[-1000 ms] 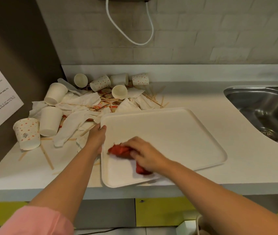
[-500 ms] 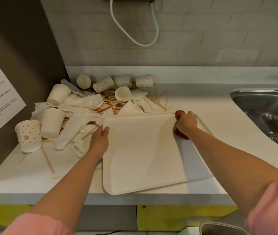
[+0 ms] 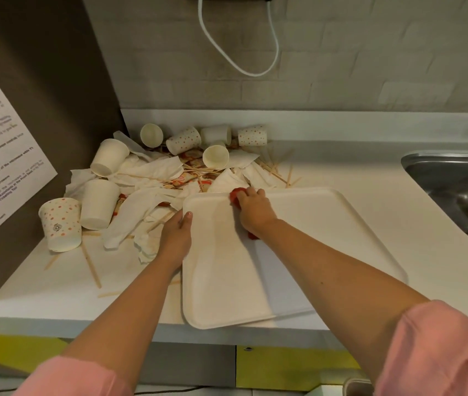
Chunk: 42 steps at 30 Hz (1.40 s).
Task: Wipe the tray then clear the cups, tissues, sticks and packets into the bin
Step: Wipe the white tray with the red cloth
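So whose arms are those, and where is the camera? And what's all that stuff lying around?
There is no machine here. These are a person's two bare arms. The camera is worn on the person's head and looks down, so you see what they see: a white kitchen counter.

The left hand holds the left rim of a white rectangular plastic tray to steady it. The right hand grips a red wiping cloth and presses it on the tray near its far edge.

Behind the tray lies a heap of rubbish: white and dotted paper cups, crumpled white tissues, thin wooden sticks and small red-printed packets. A shiny steel sink sits at the right.
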Each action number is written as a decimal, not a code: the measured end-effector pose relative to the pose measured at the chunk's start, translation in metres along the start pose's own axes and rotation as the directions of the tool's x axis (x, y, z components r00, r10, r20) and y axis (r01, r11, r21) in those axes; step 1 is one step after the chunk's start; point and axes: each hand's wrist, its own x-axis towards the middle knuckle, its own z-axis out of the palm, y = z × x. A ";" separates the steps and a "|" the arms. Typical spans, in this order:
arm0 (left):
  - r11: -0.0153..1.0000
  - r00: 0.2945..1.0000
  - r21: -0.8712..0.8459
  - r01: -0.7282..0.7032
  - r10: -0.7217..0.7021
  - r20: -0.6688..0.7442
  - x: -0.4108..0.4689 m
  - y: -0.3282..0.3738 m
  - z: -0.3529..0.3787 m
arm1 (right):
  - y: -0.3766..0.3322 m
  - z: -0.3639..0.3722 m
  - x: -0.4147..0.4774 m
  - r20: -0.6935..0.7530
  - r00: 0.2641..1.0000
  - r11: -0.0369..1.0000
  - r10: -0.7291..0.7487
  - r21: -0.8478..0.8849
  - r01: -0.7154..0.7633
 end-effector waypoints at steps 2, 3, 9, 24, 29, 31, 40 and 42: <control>1.000 1.000 0.019 0.002 -0.002 -0.007 0.000 -0.001 0.001 | -0.018 0.004 0.002 0.007 0.997 0.997 -0.074 0.003 0.074; 1.000 1.000 0.028 -0.001 0.001 -0.013 0.000 -0.001 0.001 | -0.027 0.006 0.003 0.015 0.994 0.994 -0.110 0.014 0.110; 0.997 0.999 0.067 -0.044 0.045 -0.022 0.002 -0.003 0.003 | -0.049 0.011 0.005 0.056 0.958 0.959 -0.282 0.055 0.279; 0.984 0.996 0.174 0.025 -0.009 -0.092 0.012 -0.010 0.009 | 0.104 -0.034 -0.025 -0.013 0.971 0.957 0.239 -0.166 -0.238; 0.986 0.994 0.166 0.023 -0.005 -0.112 0.011 -0.009 0.012 | 0.141 -0.055 -0.043 -0.024 0.877 0.874 0.479 -0.076 -0.479; 0.983 0.991 0.184 0.023 0.001 -0.131 0.009 -0.008 0.013 | 0.148 -0.058 -0.046 -0.005 0.855 0.853 0.518 -0.063 -0.518; 0.966 0.986 0.255 0.036 0.007 -0.165 0.009 -0.005 0.015 | 0.163 -0.073 -0.079 0.165 0.879 0.880 0.447 -0.260 -0.398; 0.969 0.986 0.245 0.042 -0.001 -0.168 0.010 -0.008 0.014 | 0.161 -0.076 -0.093 0.198 0.873 0.880 0.446 -0.275 -0.387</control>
